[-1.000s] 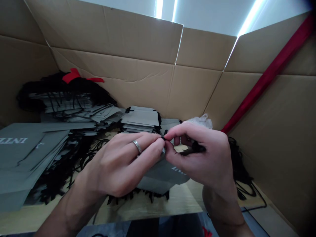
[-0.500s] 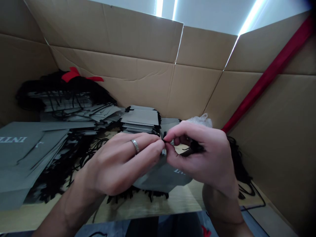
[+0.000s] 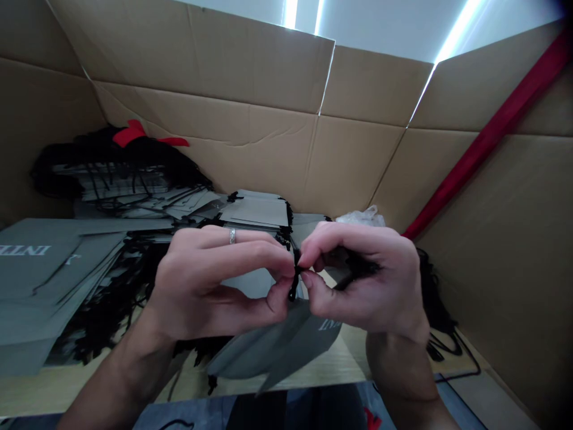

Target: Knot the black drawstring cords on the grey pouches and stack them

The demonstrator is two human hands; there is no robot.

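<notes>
Both hands meet at the middle of the view, fingertips almost touching. My left hand point(image 3: 219, 283), with a ring on one finger, pinches a black cord point(image 3: 292, 292) between thumb and fingers. From the other side my right hand point(image 3: 371, 280) pinches the same cord, and more black strands bunch in its palm. A short looped end of the cord hangs below the fingertips. Just under the hands a grey paper bag point(image 3: 286, 346) with white lettering is tilted over the table, its upper part hidden behind them.
Stacks of grey bags point(image 3: 89, 286) with black cords cover the left side. A smaller pile point(image 3: 255, 209) stands behind the hands, near a clear plastic bag point(image 3: 362, 217). Black cords point(image 3: 434, 292) lie at the right. Cardboard walls point(image 3: 250, 125) enclose the wooden table point(image 3: 331, 364).
My left hand has rolled so its thumb now shows, and the cord's looped end has come into view below the fingertips. The grey bag has tilted and shifted lower. My right hand stays nearly in place.
</notes>
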